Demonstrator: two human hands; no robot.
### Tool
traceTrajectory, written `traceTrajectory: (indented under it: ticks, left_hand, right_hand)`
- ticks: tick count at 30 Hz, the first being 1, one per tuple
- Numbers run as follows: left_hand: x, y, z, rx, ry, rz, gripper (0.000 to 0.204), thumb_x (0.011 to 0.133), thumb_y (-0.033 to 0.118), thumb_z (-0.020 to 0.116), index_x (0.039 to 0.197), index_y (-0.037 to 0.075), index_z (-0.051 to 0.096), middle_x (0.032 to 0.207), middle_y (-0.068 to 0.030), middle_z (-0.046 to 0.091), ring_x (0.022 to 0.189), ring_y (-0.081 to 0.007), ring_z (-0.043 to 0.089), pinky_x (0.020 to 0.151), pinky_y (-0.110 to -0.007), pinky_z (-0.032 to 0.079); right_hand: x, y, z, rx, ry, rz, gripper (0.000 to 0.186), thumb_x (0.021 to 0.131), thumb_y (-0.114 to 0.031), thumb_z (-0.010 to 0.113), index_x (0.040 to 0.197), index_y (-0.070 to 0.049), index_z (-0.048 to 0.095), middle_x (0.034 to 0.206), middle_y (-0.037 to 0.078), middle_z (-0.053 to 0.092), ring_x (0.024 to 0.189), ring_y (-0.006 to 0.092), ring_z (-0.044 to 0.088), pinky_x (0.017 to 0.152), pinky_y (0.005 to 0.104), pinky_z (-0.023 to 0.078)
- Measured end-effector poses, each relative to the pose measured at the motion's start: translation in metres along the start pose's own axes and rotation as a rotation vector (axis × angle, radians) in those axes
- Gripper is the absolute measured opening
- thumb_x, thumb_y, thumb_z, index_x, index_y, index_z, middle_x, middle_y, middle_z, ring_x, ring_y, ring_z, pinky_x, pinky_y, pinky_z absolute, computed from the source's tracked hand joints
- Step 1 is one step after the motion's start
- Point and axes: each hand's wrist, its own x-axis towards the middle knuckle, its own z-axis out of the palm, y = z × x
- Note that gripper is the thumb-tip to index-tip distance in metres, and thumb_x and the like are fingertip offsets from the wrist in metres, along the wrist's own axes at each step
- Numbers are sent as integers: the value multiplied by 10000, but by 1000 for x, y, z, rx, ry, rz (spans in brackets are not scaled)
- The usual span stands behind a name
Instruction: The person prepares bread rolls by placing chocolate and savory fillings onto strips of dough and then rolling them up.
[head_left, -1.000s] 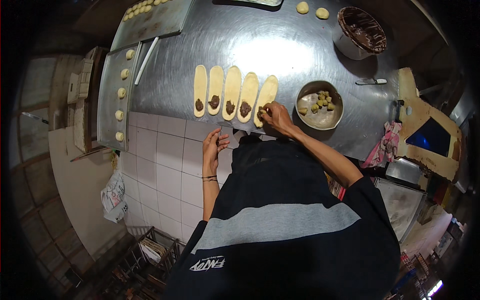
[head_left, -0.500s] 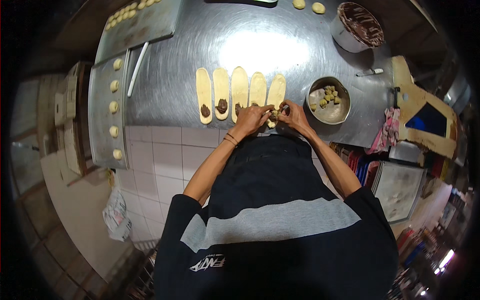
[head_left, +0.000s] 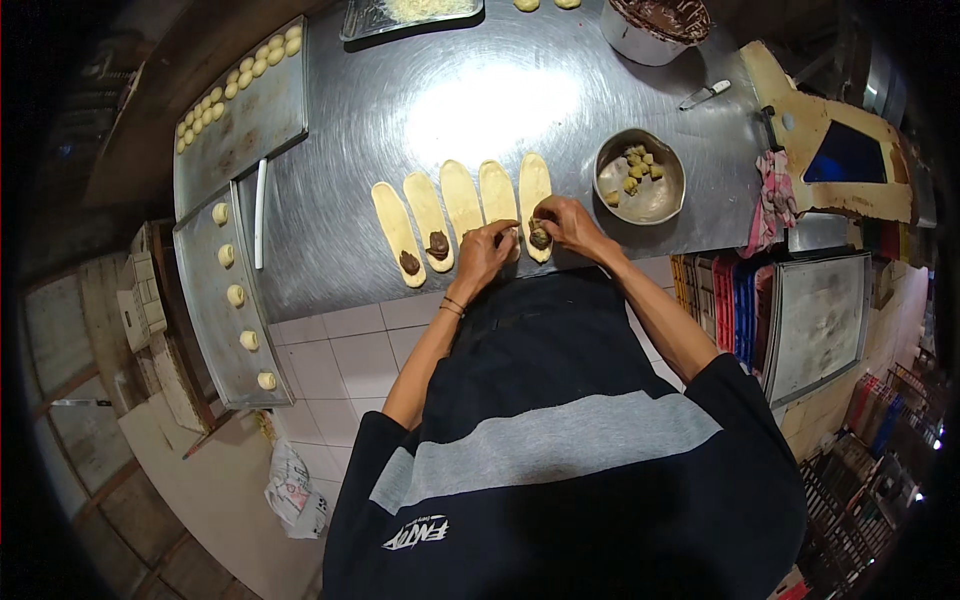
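Several long flat dough strips lie side by side at the table's near edge. The rightmost strip (head_left: 535, 180) carries a dark lump of filling (head_left: 540, 237) near its lower end. My right hand (head_left: 572, 230) is at that lump, fingertips curled against it. My left hand (head_left: 486, 254) is closed over the lower end of the fourth strip (head_left: 497, 190), its fingertips together; whatever they hold is hidden. Brown paste also sits on the leftmost strip (head_left: 393, 215) and the second strip (head_left: 424, 200). The middle strip (head_left: 460, 195) is partly covered by my left hand.
A metal bowl (head_left: 672, 195) with yellowish cubes stands right of the strips. Behind it are a knife (head_left: 706, 95) and a chocolate-smeared pot (head_left: 640, 42). Trays with dough pieces (head_left: 228, 258) line the left. A white stick (head_left: 261, 215) lies beside them. A pink cloth (head_left: 772, 195) hangs at the right edge.
The view has turned and shifted, bringing a tray of shreds in at the top. My left hand has drawn left from the rightmost strip, uncovering its filling; my right hand stays there.
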Motion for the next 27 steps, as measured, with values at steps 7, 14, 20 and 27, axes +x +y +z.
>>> traceTrajectory:
  ticks: [7,14,20,27]
  left_hand:
    - [-38,16,-17,-101,84,-163,253,964,190,635,1128,28,739,854,-138,748,708,-191,694,645,-333,530]
    - [-67,21,-32,-182,197,-264,254,971,162,653,1183,45,728,938,-98,742,804,-95,633,705,-272,504]
    - [-96,13,-40,-343,357,-360,269,999,145,620,1215,2,693,884,-77,713,773,-106,662,665,-280,512]
    - [-119,2,-55,-276,303,-457,286,1018,175,611,1267,59,692,773,-21,668,665,-66,572,552,-242,415]
  right_hand:
    - [-16,-18,7,-43,-20,-189,202,823,-7,660,1015,56,669,922,224,669,903,409,634,778,458,502]
    - [-16,-54,-12,-23,-149,-154,258,816,8,682,1074,29,686,988,212,691,972,419,643,822,463,524]
    - [-21,-27,-77,-325,267,-11,239,873,-102,604,1067,-13,713,960,221,697,910,405,676,776,501,536]
    - [-28,19,-41,-573,189,198,116,787,-106,652,806,7,640,772,284,658,783,476,658,718,556,513]
